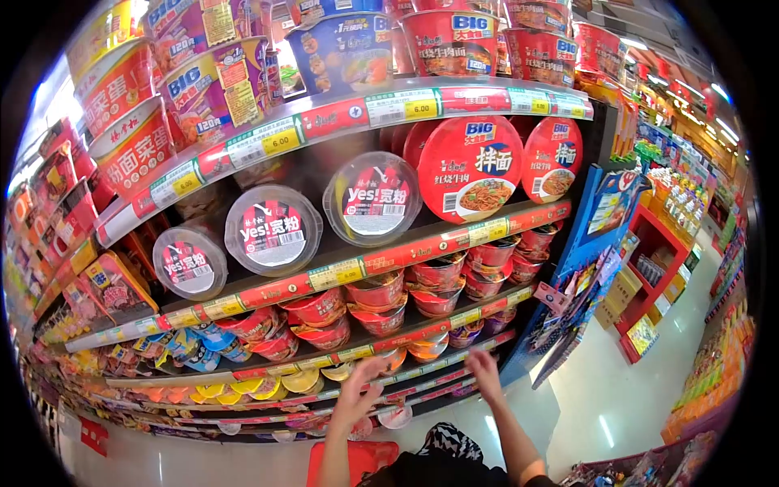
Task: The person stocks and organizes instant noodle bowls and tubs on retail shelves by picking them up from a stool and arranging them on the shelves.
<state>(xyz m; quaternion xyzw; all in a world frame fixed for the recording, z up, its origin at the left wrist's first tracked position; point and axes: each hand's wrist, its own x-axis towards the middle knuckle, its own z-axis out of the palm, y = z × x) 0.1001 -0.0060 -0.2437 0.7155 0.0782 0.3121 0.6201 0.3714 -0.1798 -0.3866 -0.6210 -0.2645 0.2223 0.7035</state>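
My left hand [359, 391] is raised in front of the lower shelves, its fingers apart and slightly bent, with nothing in it. To its right, my right hand [484, 375] is also up and empty, fingers loosely spread. A gap separates the two hands, and neither visibly holds any goods. Behind them are orange-lidded cups [428, 347] and yellow-topped cups [302, 380]. Higher up are red noodle bowls [378, 302]. On the shelf above those, clear-lidded "yes!" tubs [274, 231] and a large red BIG noodle bowl [471, 169] face me on their sides.
Purple BIG buckets [213, 93] and a blue bucket [341, 53] stand on the top shelf above a price-tag rail [398, 108]. A blue display rack [568, 276] borders the shelves' right end. Beyond it stands a red display stand [649, 235]. A red object [369, 463] is below my hands.
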